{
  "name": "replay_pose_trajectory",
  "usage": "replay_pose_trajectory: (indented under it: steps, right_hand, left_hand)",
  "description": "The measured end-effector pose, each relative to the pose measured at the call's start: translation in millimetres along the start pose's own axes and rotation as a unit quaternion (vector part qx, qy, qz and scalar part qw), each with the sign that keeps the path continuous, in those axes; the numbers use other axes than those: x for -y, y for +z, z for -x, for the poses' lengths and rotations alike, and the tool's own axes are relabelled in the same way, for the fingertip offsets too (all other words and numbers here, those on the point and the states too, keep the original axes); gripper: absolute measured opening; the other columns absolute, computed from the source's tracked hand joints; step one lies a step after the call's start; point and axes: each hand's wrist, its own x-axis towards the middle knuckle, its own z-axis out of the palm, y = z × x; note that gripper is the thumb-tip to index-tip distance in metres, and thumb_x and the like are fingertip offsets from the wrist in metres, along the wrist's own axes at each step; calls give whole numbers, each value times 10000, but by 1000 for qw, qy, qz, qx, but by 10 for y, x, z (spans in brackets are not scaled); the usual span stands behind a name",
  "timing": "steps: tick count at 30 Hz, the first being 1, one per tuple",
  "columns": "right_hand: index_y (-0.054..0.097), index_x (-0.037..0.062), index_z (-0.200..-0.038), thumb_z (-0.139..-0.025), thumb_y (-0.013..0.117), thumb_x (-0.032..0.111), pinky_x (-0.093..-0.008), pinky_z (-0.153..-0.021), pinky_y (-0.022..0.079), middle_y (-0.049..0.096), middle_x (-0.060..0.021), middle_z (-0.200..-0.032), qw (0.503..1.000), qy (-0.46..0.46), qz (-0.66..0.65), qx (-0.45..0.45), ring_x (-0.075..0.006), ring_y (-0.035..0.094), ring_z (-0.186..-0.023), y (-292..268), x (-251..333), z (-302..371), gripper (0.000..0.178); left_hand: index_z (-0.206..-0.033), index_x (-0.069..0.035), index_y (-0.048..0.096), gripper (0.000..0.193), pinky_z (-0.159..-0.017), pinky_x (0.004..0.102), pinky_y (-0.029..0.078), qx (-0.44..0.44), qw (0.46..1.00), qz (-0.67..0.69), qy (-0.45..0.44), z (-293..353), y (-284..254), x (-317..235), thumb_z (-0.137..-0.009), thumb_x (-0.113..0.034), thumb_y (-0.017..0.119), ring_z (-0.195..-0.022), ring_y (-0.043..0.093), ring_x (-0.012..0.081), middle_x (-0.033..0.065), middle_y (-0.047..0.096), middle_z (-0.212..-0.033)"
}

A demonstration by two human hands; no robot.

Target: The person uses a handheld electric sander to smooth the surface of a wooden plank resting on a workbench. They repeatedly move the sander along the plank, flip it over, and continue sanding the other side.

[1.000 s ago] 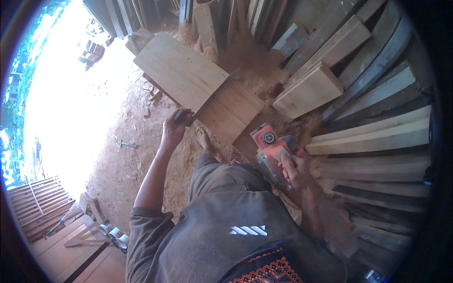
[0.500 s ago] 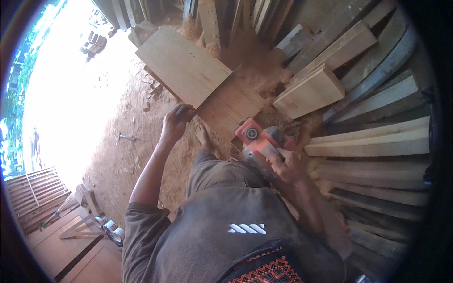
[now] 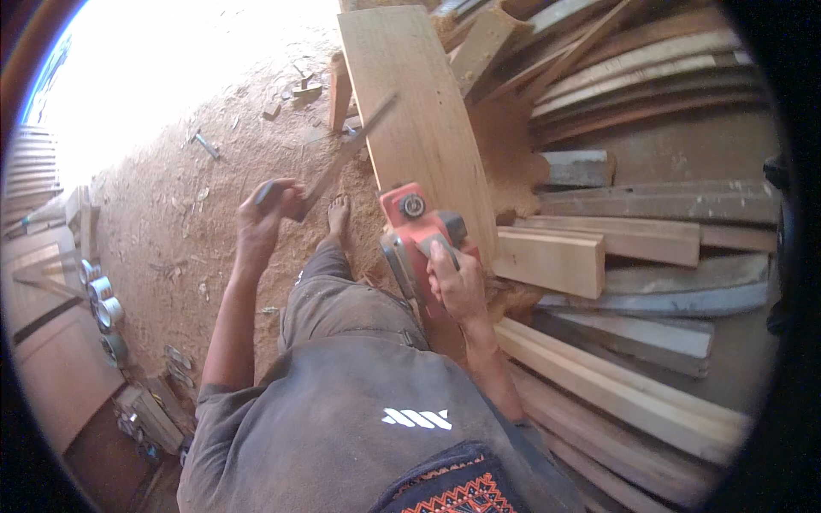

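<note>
My left hand [image 3: 256, 224] is closed round the dark stock of a try square [image 3: 344, 156]. The blade is blurred and slants up to the right, its tip overlapping the left edge of a wide, pale wooden plank [image 3: 412, 103]. My right hand [image 3: 459, 284] grips the handle of a red electric planer [image 3: 414, 215] with a black round knob. This tool is over the near part of the plank, in front of my body; whether it rests on the wood or is held just above cannot be made out.
Stacked timber [image 3: 633, 385] fills the right side, with a short pale block [image 3: 552, 263] beside the plank. A hammer [image 3: 205, 145] lies on the dusty ground to the left. My bare foot [image 3: 339, 214] stands left of the plank. Door panels [image 3: 64, 333] lie far left.
My left hand has lifted the try square off the plank and drawn it back to the left. My right hand still holds the planer. The whole view has turned, so the plank now runs nearly straight ahead.
</note>
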Motion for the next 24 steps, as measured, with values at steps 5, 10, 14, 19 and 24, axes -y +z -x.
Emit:
replay_pose_trajectory:
  steps: [5, 10, 14, 19, 24]
  right_hand:
    - [618, 79, -742, -1046, 544, 562, -267, -441, 391, 516, 28, -589, 999, -51, -3, 14, -63, 487, -476, 249, 711, -1122, 575]
    - [797, 85, -974, -1049, 496, 590, -258, -453, 391, 494, 42, -652, 994, -86, -60, 40, -62, 452, -505, 404, 1398, -2298, 593]
    - [756, 68, -898, -1051, 491, 587, -264, -450, 380, 485, 47, -626, 990, -109, -57, 73, -59, 451, -489, 181, 989, -1951, 603]
    - [566, 104, -713, -1072, 492, 517, -273, -438, 356, 506, 26, -558, 989, -117, 88, 18, -84, 474, -448, -335, 104, -258, 552]
    - [575, 96, -738, -1087, 492, 455, -253, -445, 351, 521, 32, -595, 995, 87, -24, -31, -67, 468, -475, -510, -122, 695, 507]
  left_hand:
    - [-1225, 0, 720, 232, -956, 336, 557, -147, 989, 25, -21, 217, -539, 42, -1044, -140, 688, -1034, 718, 164, 96, 774, -1110]
    - [-1222, -4, 717, 228, -947, 331, 549, -143, 989, 24, -28, 265, -573, 154, -1048, -148, 687, -1026, 715, 164, 88, 771, -1089]
    - [-1225, -5, 717, 234, -937, 323, 542, -138, 990, 7, -29, 198, -626, 225, -1051, -159, 687, -1021, 710, 153, 78, 773, -1098]
    - [-1246, -14, 717, 264, -945, 330, 541, -136, 989, -7, -55, 248, -840, 424, -1045, -185, 703, -1037, 711, 152, 81, 777, -1111]
    - [-1225, -15, 717, 255, -955, 332, 534, -141, 985, -26, -100, 305, -903, 599, -1049, -197, 696, -1046, 711, 161, 89, 775, -1117]
